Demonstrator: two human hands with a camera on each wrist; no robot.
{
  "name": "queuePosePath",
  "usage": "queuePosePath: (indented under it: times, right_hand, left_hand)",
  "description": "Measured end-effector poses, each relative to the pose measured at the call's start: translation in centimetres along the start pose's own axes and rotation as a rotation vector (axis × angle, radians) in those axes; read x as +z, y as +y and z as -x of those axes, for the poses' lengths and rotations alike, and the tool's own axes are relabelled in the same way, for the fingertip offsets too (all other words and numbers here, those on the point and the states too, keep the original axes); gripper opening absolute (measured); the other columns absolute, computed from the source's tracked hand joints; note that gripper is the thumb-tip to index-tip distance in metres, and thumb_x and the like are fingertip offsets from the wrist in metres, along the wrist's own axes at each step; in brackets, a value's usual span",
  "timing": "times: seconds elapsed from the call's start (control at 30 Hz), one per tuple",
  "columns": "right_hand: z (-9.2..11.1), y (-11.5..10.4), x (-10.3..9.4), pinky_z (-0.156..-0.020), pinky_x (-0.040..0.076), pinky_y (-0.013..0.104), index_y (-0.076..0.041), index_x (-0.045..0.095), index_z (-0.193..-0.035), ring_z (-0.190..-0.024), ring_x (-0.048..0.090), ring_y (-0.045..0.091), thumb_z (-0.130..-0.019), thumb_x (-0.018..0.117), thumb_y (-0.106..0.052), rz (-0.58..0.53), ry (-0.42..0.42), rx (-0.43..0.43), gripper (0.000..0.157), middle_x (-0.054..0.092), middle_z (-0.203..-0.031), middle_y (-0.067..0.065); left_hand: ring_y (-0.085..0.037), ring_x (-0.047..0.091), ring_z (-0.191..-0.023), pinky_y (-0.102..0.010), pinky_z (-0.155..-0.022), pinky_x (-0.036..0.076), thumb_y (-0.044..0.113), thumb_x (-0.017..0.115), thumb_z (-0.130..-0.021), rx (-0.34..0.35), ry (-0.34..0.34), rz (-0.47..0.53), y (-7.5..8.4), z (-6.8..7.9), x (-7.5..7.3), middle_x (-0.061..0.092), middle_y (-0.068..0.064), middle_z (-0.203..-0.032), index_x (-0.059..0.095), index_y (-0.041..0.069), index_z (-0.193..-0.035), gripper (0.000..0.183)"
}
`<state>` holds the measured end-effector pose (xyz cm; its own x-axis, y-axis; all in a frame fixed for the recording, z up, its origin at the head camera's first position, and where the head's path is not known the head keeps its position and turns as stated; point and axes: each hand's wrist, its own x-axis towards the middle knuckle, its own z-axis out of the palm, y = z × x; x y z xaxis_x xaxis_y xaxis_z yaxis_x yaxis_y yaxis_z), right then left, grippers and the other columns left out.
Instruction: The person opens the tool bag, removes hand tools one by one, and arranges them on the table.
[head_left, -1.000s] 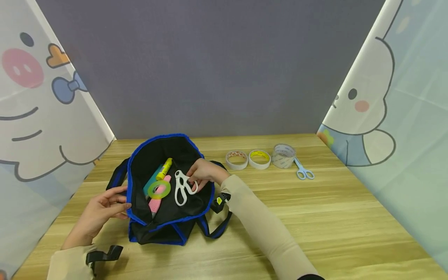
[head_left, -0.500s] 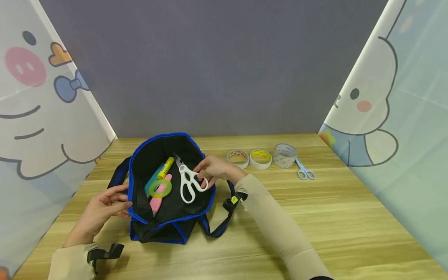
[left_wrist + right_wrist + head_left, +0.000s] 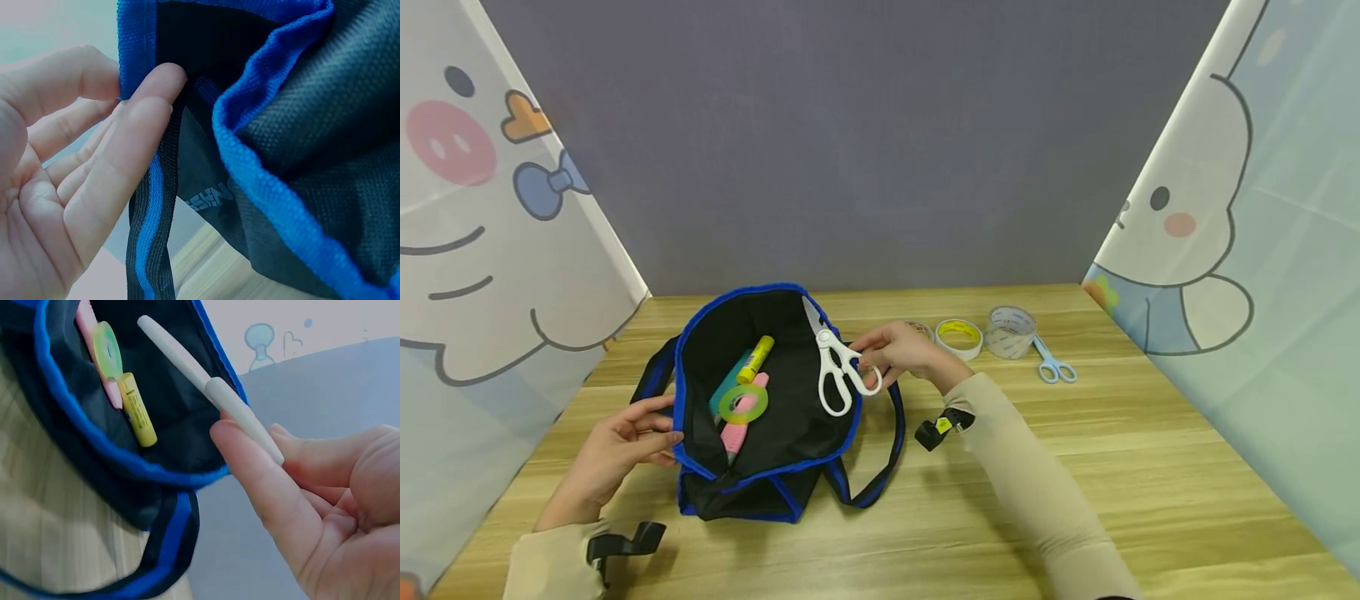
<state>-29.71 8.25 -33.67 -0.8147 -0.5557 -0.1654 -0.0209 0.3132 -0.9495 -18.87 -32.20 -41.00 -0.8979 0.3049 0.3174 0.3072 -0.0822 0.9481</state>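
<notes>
My right hand [image 3: 906, 354] pinches one handle of white-handled scissors [image 3: 825, 338], held over the right rim of an open black backpack [image 3: 797, 433] with blue trim. The blades point up and away, slightly apart from the bag's far wall or against it; I cannot tell which. In the right wrist view, thumb and fingers hold the white handle [image 3: 244, 419]. At the bag's left rim, my left hand [image 3: 606, 458] holds the blue edging [image 3: 137, 50] between thumb and fingers. Inside lie a yellow glue stick [image 3: 756, 359], a green tape roll [image 3: 726, 403], a pink cutter [image 3: 733, 435] and something teal [image 3: 724, 388].
Right of the bag stand a tape roll [image 3: 919, 327] partly behind my right hand, a yellow-lined roll [image 3: 973, 344] and a clear wide tape roll [image 3: 1009, 342]. Blue scissors [image 3: 1054, 367] lie beside them. A strap loop [image 3: 880, 487] hangs onto the wooden table [image 3: 1000, 500].
My right hand has drawn the white scissors up and rightward out of the bag's middle to its right rim, so the blades now show. The left hand stays at the left rim.
</notes>
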Motion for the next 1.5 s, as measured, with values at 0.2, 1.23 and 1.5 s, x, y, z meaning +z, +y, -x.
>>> queuePosePath:
  times: [0.2,1.23,1.5]
  right_hand:
    - [1.6,0.9,-1.9,-0.057,0.062,0.034,0.009,0.055,-0.135,-0.062,0.069,0.016,-0.099,0.055,0.004,-0.003,0.032,-0.027,0.036,0.069,-0.097,0.02]
    - [11.7,4.9,-12.9,-0.062,0.062,0.033,0.018,0.044,-0.138,-0.07,0.071,0.015,-0.102,0.055,-0.002,0.025,0.37,-0.026,0.043,0.071,-0.096,0.007]
    - [14.2,5.5,-15.1,-0.059,0.061,0.031,0.02,0.042,-0.138,-0.071,0.069,0.011,-0.103,0.051,-0.002,0.089,0.428,-0.005,0.042,0.069,-0.093,0.002]
  left_hand:
    - [-0.016,0.071,-0.078,-0.035,-0.061,0.061,-0.021,0.05,-0.094,-0.005,0.004,0.009,-0.1,0.1,0.1,0.071,0.0,-0.096,0.065,0.02,-0.131,0.057]
    - [-0.015,0.071,-0.077,-0.032,-0.062,0.061,-0.021,0.052,-0.092,-0.017,0.011,-0.011,0.2,0.1,-0.1,0.071,0.002,-0.095,0.067,0.019,-0.128,0.055]
    - [-0.015,0.071,-0.078,-0.032,-0.062,0.061,-0.021,0.053,-0.092,-0.023,0.018,-0.019,0.1,0.1,-0.1,0.07,0.003,-0.095,0.067,0.02,-0.128,0.056]
